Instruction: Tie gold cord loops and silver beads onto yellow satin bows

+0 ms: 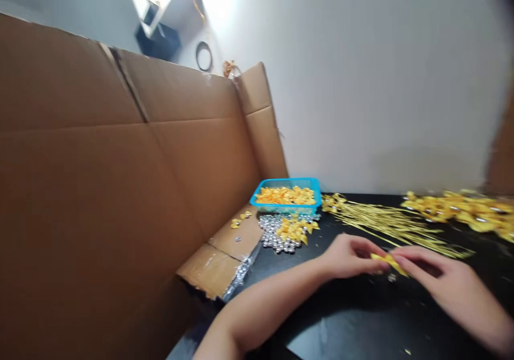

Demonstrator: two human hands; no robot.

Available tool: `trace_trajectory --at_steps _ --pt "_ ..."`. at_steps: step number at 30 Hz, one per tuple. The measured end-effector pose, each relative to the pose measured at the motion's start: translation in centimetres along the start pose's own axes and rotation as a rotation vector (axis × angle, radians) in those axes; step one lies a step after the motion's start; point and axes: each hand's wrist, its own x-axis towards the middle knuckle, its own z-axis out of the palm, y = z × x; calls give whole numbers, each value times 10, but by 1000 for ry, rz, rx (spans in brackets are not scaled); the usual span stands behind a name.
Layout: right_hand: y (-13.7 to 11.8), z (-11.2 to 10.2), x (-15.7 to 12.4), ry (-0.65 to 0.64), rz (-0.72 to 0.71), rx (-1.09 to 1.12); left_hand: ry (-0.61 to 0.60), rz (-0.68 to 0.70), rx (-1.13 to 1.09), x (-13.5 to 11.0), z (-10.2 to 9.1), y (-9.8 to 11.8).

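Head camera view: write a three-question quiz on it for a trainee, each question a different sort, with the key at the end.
1. Multiple choice. What does the blue basket hold?
A) Silvery beads
B) Yellow-orange pieces
C) Black rings

2. True or false. The left hand is reaching into the blue basket.

3. Fill in. In the picture, the thin yellow stems lie to the ____ (left or right) of the blue basket.

Key: 1. B. 2. False; the left hand meets the right hand at a small yellow piece, over the black table. 3. Right.
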Motion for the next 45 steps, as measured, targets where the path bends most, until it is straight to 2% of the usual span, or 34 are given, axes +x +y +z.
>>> trace_trajectory --at_steps 1,3,4,7,9,11,18,28,45 --pt "-3 -1 8 -35 2 -12 30 25 -23 0 0 1" --pt "-12 -1 18 41 -36 -55 105 78 -30 1 3 4" --pt "-16 -1 19 31 -75 -77 133 97 -47 1 5 6" --pt "-31 -1 14 -48 -169 -172 170 134 -114 -1 10 11" --pt "-38 -1 9 -126 -172 -248 196 154 -159 -3 12 13" --pt "-41 -1 6 -144 -148 -285 226 180 -178 -4 13 14" --pt "-48 -1 9 -127 -96 -132 323 195 -142 -6 14 18" --pt "-49 1 7 -186 -28 -69 296 174 -144 -11 18 28" --pt "-49 2 5 -156 -20 2 339 224 -36 -12 18 27"
